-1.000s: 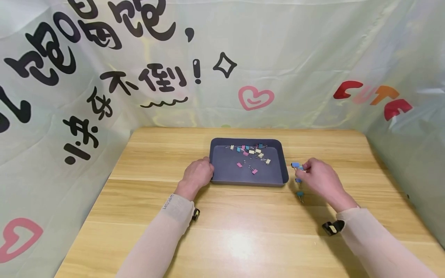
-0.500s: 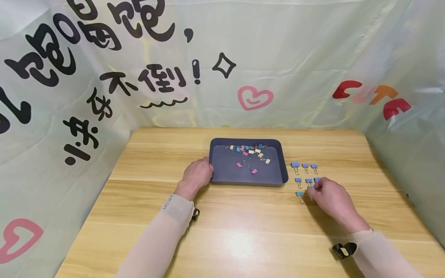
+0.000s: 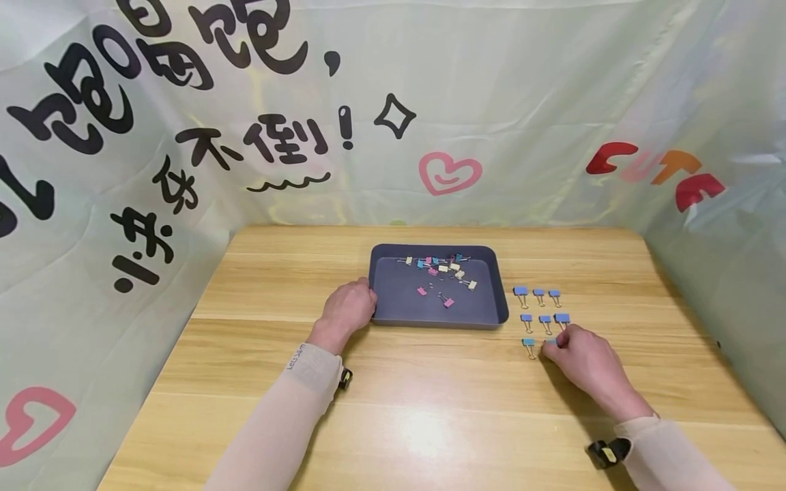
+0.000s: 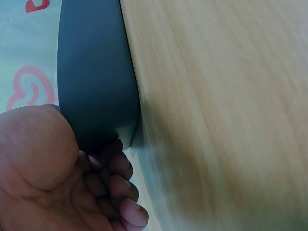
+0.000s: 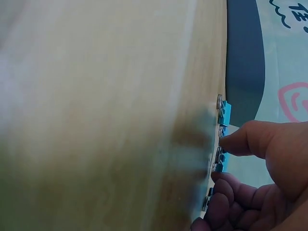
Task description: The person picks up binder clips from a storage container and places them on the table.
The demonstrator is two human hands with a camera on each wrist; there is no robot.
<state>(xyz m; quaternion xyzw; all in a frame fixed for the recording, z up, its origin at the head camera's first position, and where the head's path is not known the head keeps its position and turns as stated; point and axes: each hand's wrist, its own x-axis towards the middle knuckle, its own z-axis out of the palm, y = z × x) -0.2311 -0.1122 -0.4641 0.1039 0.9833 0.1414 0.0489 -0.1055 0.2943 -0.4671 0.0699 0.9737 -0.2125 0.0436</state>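
Binder clip (image 3: 550, 341), head view: the right hand (image 3: 583, 356), forearm angled forward-left, pinched it right of the tray (image 3: 399, 303); its teal long edge ran left-right. Left wrist view: the left hand (image 4: 67, 178) gripped the smooth dark tray end, fingers curled. Right wrist view: fingers pinched the clip at the wood-grained tabletop (image 5: 120, 96).

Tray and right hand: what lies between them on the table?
The head view shows blue binder clips and a teal binder clip on the table between the tray and the right hand.
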